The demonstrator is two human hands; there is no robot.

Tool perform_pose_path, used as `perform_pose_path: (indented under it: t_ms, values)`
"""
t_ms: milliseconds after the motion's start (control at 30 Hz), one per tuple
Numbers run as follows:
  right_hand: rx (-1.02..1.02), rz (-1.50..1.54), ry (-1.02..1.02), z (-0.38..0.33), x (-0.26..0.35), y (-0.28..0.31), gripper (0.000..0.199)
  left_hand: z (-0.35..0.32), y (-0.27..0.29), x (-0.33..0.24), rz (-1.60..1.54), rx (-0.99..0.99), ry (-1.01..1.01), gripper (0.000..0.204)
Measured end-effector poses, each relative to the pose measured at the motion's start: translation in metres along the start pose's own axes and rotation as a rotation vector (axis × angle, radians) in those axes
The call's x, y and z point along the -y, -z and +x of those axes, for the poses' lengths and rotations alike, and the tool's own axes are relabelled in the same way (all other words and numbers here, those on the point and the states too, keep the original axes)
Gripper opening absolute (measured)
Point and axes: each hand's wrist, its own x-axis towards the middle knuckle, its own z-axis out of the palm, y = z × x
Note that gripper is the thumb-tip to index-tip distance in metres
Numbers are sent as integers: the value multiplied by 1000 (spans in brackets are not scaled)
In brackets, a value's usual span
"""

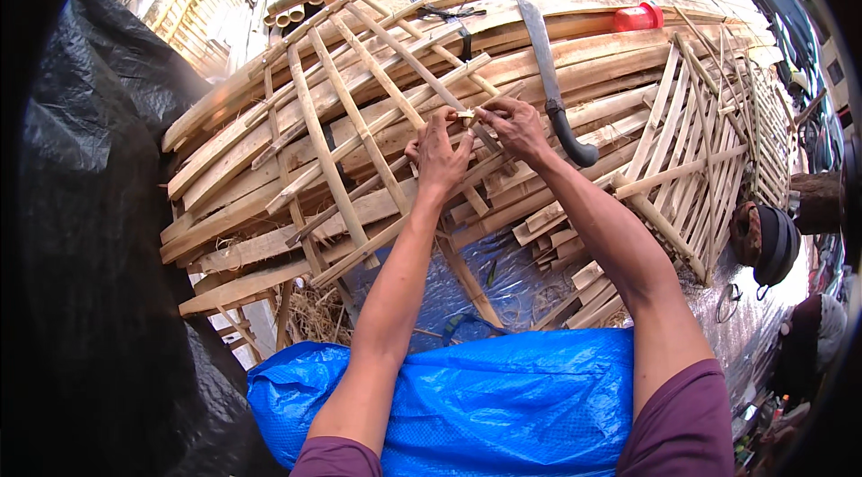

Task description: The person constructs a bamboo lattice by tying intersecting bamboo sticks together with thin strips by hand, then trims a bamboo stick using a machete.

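Observation:
My left hand (440, 154) and my right hand (514, 129) meet at the middle, with fingertips pinched round a small pale piece (466, 115) that looks like split bamboo. They work at the right end of a lattice of bamboo strips (325, 109), whose crossing strips run off to the left. What lies under my fingers is partly hidden. Just beyond my right hand rests a machete (541, 51), its grey blade pointing away and its black handle curving toward my forearm. Long bamboo planks (575, 55) lie stacked beneath the lattice and machete.
A red plastic cup (637, 17) sits on the planks at the far right. Another slatted bamboo panel (687, 118) leans at the right, near a dark bag-like item (768, 239). Blue tarp (512, 396) covers my lap; black sheeting (108, 235) hangs at the left.

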Motion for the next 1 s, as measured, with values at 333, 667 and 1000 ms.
perform_pose_path:
  t_ms: [333, 667, 1000]
  values:
    - [-82, 9, 166, -4, 3, -3, 18, 1, 1, -2, 120, -30, -36, 43]
    - [-169, 17, 249, -6, 5, -6, 18, 5, -3, -2, 97, -64, -108, 42]
    - [-226, -270, 16, -8, 10, -18, 23, -2, 3, -3, 117, -14, -88, 51]
